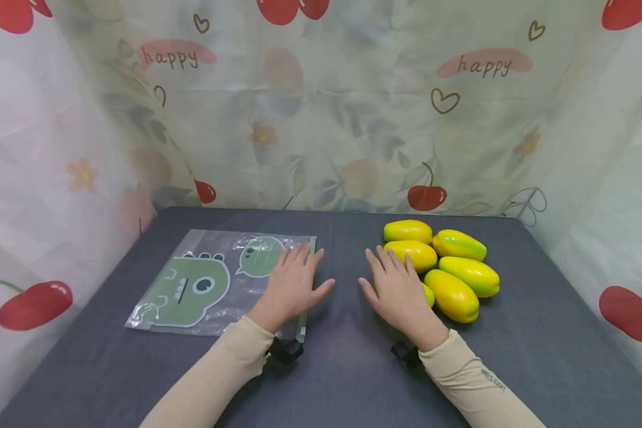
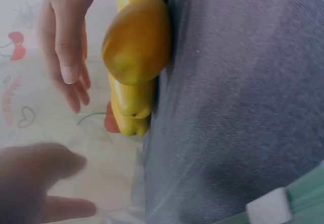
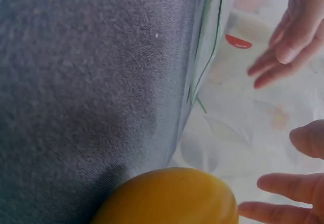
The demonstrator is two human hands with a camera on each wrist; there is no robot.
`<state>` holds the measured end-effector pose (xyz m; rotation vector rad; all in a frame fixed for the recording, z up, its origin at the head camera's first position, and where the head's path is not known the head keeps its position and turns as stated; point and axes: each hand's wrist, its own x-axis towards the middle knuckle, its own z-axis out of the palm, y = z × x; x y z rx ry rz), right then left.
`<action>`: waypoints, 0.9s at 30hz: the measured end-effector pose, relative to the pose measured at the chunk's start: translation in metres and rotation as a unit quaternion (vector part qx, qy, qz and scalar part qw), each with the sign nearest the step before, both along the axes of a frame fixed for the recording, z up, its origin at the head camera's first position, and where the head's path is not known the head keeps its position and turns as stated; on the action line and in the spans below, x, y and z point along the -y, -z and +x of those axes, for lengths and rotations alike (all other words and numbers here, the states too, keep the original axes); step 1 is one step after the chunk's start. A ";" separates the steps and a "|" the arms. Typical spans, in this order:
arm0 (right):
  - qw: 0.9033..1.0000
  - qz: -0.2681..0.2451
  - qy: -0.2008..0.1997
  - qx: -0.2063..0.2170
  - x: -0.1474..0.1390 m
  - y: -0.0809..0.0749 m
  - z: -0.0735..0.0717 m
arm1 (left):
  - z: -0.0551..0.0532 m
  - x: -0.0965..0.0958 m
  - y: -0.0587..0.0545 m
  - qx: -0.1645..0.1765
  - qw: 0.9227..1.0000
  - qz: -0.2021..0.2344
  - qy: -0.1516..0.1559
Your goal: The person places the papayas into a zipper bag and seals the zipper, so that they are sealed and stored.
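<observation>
The left hand [image 1: 291, 287] is spread above a clear plastic bag [image 1: 219, 282] printed with green cartoon figures; the right hand [image 1: 401, 291] is spread at the near left side of 6 visible yellow fruits [image 1: 468, 276], 1 of them mostly hidden by it. Both hands are released: fingers extended, nothing grasped. The wrist views show them raised off the table [image 1: 348, 380]; whether a right fingertip brushes a fruit cannot be told. The bag lies flat on the left, its green strip [image 1: 302, 324] facing the fruits, with a white slider [image 2: 271, 207] at the near end; whether the strip is sealed cannot be told.

Likely faults: the fruits look smooth and rounded, so a sideways knock from the right hand may set 1 rolling and disturb its close neighbours. A fruit taken by its tapered tip may slip. The bag looks thin and slack; a push from the left hand may slide or crumple it.

Edges and room: the far table edge runs along the patterned curtain [image 1: 321, 137]; the rearmost fruit [image 1: 408, 230] and the bag's far border lie near it, leaving little margin behind. A bare band separates bag from fruits, and broader room lies toward the person.
</observation>
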<state>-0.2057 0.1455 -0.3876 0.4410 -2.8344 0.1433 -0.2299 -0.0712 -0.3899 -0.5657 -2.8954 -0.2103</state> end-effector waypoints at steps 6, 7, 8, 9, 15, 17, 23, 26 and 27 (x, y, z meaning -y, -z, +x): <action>0.997 -0.008 -0.032 -0.068 -0.002 -0.005 0.000 | 0.000 -0.001 -0.007 0.025 0.998 0.049 0.017; 0.996 -0.014 -0.041 -0.084 -0.002 -0.007 0.000 | -0.001 -0.001 -0.010 0.036 0.997 0.060 0.016; 0.994 -0.022 -0.049 -0.098 -0.002 -0.009 0.000 | -0.001 -0.001 -0.012 0.048 0.996 0.068 0.015; 0.992 -0.032 -0.059 -0.110 -0.001 -0.011 0.000 | -0.002 0.000 -0.015 0.059 0.995 0.075 0.012; 0.982 -0.122 -0.099 -0.104 0.003 -0.022 0.001 | -0.008 0.010 -0.031 0.093 0.987 0.133 -0.007; 0.978 -0.158 -0.108 -0.083 0.006 -0.026 0.001 | -0.010 0.015 -0.036 0.102 0.982 0.158 -0.015; 0.952 -0.276 -0.129 0.015 0.015 -0.033 -0.001 | -0.013 0.029 -0.048 0.119 0.968 0.219 -0.034; 0.935 -0.323 -0.128 0.077 0.022 -0.032 -0.004 | -0.015 0.033 -0.049 0.116 0.963 0.239 -0.043; 0.930 -0.333 -0.125 0.096 0.024 -0.031 -0.005 | -0.016 0.034 -0.049 0.115 0.962 0.243 -0.045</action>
